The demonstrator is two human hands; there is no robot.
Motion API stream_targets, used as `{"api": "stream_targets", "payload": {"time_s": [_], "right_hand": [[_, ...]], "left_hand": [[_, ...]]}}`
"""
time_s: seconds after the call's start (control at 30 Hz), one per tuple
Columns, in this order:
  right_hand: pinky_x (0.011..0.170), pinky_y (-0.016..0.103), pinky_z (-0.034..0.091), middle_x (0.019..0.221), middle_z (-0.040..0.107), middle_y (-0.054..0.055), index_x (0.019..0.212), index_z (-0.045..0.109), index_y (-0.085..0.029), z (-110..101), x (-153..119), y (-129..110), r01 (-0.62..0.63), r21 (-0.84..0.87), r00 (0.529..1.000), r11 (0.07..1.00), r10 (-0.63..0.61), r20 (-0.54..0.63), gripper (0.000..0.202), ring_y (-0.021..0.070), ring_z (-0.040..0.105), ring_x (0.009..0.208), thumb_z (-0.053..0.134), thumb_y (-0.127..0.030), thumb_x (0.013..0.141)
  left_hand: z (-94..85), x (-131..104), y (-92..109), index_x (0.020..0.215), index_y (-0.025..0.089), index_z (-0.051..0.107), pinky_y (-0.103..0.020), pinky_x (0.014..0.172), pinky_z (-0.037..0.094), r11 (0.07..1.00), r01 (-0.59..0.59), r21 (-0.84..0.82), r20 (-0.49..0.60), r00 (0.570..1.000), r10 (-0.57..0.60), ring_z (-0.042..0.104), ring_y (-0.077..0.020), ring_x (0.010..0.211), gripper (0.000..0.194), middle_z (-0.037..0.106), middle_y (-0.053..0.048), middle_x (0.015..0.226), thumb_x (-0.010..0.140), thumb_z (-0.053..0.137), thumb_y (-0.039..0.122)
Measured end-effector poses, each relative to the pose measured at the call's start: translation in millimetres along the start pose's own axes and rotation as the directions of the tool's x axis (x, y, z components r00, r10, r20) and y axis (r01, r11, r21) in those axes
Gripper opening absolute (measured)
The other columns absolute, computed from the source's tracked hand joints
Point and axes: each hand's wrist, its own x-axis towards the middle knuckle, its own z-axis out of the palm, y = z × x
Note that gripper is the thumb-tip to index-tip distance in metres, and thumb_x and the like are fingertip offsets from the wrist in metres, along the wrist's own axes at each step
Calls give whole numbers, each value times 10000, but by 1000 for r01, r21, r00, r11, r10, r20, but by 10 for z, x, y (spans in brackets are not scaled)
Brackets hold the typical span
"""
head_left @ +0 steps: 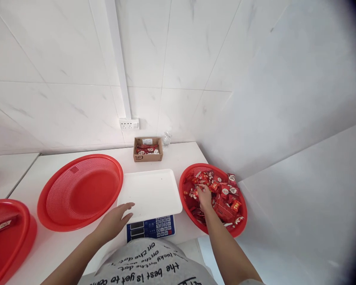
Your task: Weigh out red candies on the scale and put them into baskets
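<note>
My right hand [204, 197] reaches into the red basket [182, 189] on the right, among small red snack packets [224, 191]. Its fingers are bent together at the packets; what they pinch is hidden. Over the near left edge of the scale's white tray [150, 192] is my left hand [116, 221], fingers apart and holding nothing. Below that tray shows the scale's blue keypad panel [151, 228], with dark displays. No packets lie on the tray, only a few tiny specks.
An empty red basket [90, 194] stands left of the scale. Another red basket [26, 229], at the lower left, holds a few packets. A small cardboard box [148, 158] with red packets and a clear plastic item [166, 139] sit by the tiled wall, below a socket [129, 124].
</note>
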Motion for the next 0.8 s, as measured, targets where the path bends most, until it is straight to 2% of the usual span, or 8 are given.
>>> {"api": "stream_targets", "payload": {"time_s": [0.1, 0.17, 0.23, 0.33, 0.4, 0.47, 0.63, 0.8], "right_hand": [[636, 282, 500, 819, 637, 15, 893, 566, -204, 3, -111, -285, -88, 210, 996, 974, 90, -2, 310, 155, 610, 709, 593, -411, 664], [635, 272, 508, 790, 633, -14, 905, 556, -226, 129, -313, -542, -152, 420, 987, 895, 118, 106, 348, 140, 612, 692, 667, -407, 629], [620, 275, 515, 754, 629, -31, 895, 532, -238, 336, -604, -794, -219, 546, 965, 809, 95, 246, 365, 131, 613, 655, 706, -395, 616], [640, 292, 527, 784, 638, -27, 876, 504, -235, 677, -1092, -1060, -311, 599, 903, 738, 33, 427, 373, 138, 632, 676, 725, -386, 616], [641, 283, 526, 789, 636, -29, 874, 496, -234, 847, -1351, -1137, -352, 569, 850, 743, 0, 526, 352, 135, 632, 681, 713, -373, 635], [614, 267, 517, 794, 634, -28, 876, 493, -234, 948, -1498, -1148, -378, 525, 810, 762, -2, 586, 328, 129, 622, 666, 693, -364, 651], [621, 267, 507, 870, 630, -17, 833, 482, -235, 1034, -1459, -1081, -409, 508, 818, 758, 58, 573, 303, 123, 599, 697, 683, -320, 623], [758, 312, 512, 955, 620, 1, 852, 508, -239, 1079, -1293, -1004, -308, 502, 882, 808, 45, 469, 270, 140, 599, 840, 655, -296, 632]], "left_hand": [[44, 57, 158, 1177, 232, 562, -381, 942, 420, 975, 0, -223, 46, 999, 10, 555, -244, 1101, 455, 628, -84, 1166, 807, 473, 482], [98, 90, 311, 1190, 235, 534, -370, 925, 429, 902, 43, -429, 119, 993, 10, 570, -229, 1058, 485, 619, -88, 1149, 791, 513, 510], [174, 132, 463, 1262, 242, 454, -366, 907, 441, 743, 141, -654, 212, 977, 1, 571, -218, 1050, 567, 563, -104, 1217, 783, 542, 532], [302, 231, 589, 1284, 259, 382, -380, 859, 472, 386, 296, -874, 315, 949, -14, 587, -216, 1025, 600, 494, -119, 1283, 778, 590, 506], [367, 307, 566, 1167, 230, 449, -360, 826, 488, 209, 322, -923, 324, 946, -24, 623, -174, 900, 456, 569, -92, 1146, 788, 622, 415], [393, 366, 474, 1003, 196, 494, -312, 781, 499, 111, 312, -944, 306, 950, -64, 624, -119, 746, 278, 614, -43, 936, 788, 642, 292], [281, 417, 243, 891, 177, 498, -221, 639, 500, 76, 249, -966, 233, 957, -173, 590, -78, 624, 128, 603, -16, 784, 813, 599, 161], [108, 469, 189, 1221, 205, 442, -229, 663, 513, 293, 104, -950, 38, 974, -224, 598, -96, 743, 419, 589, -51, 959, 826, 555, 124]]}}
